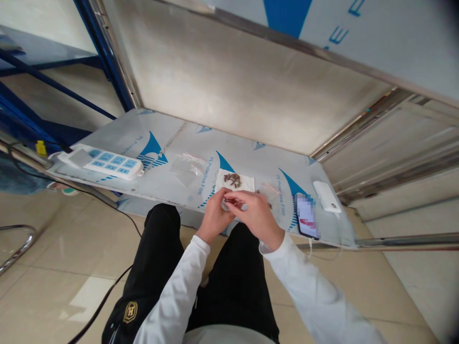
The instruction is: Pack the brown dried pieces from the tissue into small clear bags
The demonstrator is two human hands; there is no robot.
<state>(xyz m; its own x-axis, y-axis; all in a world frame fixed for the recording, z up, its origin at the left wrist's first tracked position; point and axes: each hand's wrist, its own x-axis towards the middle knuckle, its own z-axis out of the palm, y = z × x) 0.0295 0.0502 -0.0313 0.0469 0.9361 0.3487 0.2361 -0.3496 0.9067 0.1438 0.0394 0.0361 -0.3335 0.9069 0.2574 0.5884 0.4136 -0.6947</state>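
Observation:
My left hand point(217, 215) and my right hand point(255, 214) meet at the front edge of the shelf, fingers closed. Between their fingertips is a small dark reddish-brown piece point(228, 200), too small to name and partly covered by the fingers. Just beyond, a pile of small brown pieces point(233, 179) lies on a white sheet point(247, 182), whose near edge my hands hide. Clear plastic bags with pinkish contents lie on either side, one bag point(188, 167) to the left and another point(271, 188) by my right hand. A few more brown bits show beside my right knuckles.
A white power strip point(114, 165) with blue sockets sits at the left of the film-covered shelf point(172, 129). To the right lie a lit phone point(306, 217) and a white power bank point(326, 196) with a cable. An upper shelf point(287, 43) overhangs the back. A black cable point(107, 296) crosses the floor.

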